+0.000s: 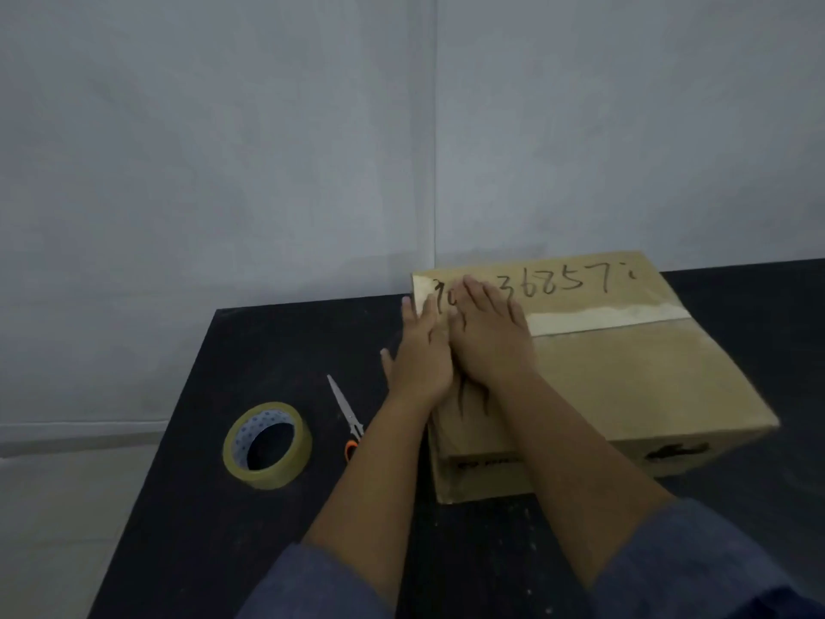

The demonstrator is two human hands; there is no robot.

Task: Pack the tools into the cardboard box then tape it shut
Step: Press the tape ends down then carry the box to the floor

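Both hands lie flat with straight fingers at the left end of the closed cardboard box [616,377], left hand [419,355] beside right hand [489,337], the taped seam [625,315] running rightward, the tape roll [267,444] lying nearer the left hand.

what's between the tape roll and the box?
In the head view, the scissors lie on the black table between the tape roll and the cardboard box, blades pointing away.

Both arms reach forward, left hand [419,355] and right hand [489,337] flat, fingers straight, side by side.
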